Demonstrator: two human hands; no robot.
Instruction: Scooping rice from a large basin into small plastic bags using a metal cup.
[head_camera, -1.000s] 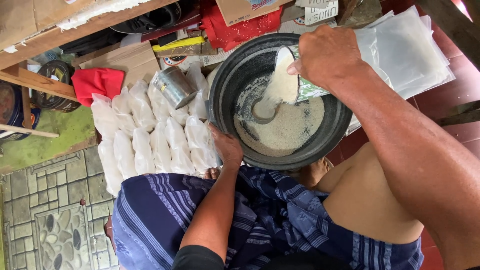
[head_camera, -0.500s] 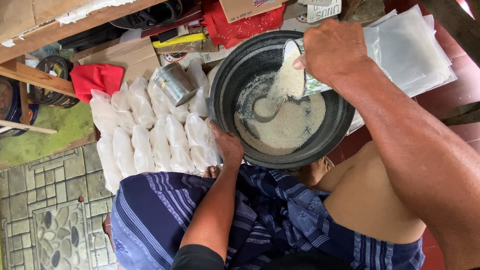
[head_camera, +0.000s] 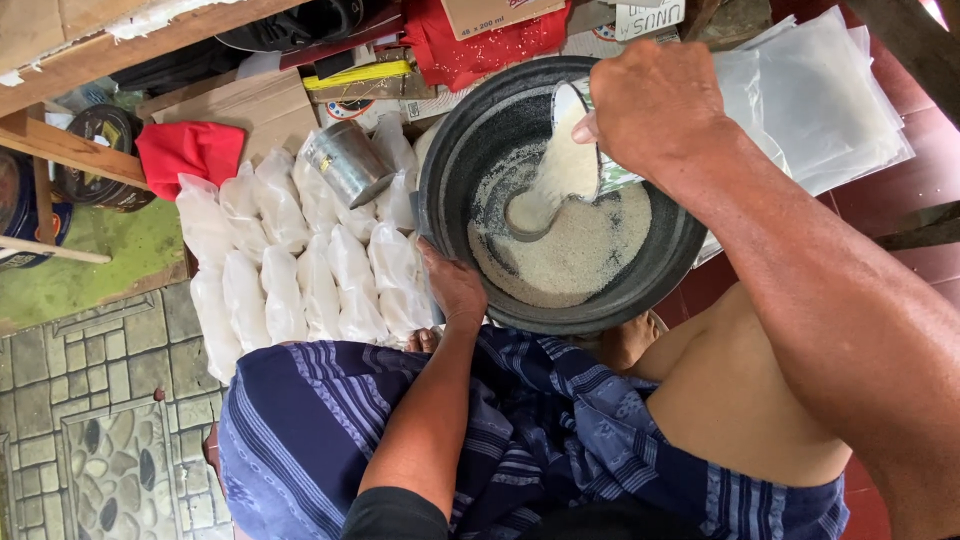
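My right hand (head_camera: 655, 105) grips a metal can (head_camera: 585, 160) tipped over a dark round basin (head_camera: 470, 140), and white rice (head_camera: 560, 175) pours from it onto the rice lying in the bottom. A second small cup (head_camera: 525, 215) sits half buried in the grains. My left hand (head_camera: 452, 285) holds the basin's near left rim. Left of the basin lie several filled clear bags of rice (head_camera: 300, 270), with a metal can (head_camera: 345, 160) lying on its side on top of them.
A stack of empty clear plastic bags (head_camera: 830, 100) lies to the right of the basin. Red cloth (head_camera: 190, 150), cardboard boxes (head_camera: 250, 100) and a wooden beam (head_camera: 120, 35) crowd the far side. My legs in a blue striped sarong (head_camera: 420, 440) fill the near side.
My right hand has tipped the can further and drifted slightly down over the basin; the stream of rice now falls into the middle. The left hand stays on the rim.
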